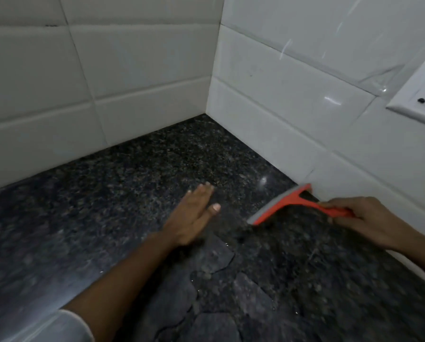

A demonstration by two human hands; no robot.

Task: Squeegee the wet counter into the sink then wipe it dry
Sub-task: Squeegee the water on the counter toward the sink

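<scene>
An orange squeegee point(284, 206) with a grey rubber blade rests its blade on the dark speckled granite counter point(142, 169), close to the right wall. My right hand point(369, 222) grips its orange handle. My left hand point(194, 215) lies flat on the counter to the left of the blade, fingers stretched toward the corner, holding nothing. Pools of water point(213, 270) with irregular edges spread over the counter in front of the blade, nearer to me. No sink is in view.
White tiled walls point(107, 70) meet in a corner behind the counter. A white wall socket point(421, 97) sits on the right wall above the squeegee. The counter's front edge runs along the lower right.
</scene>
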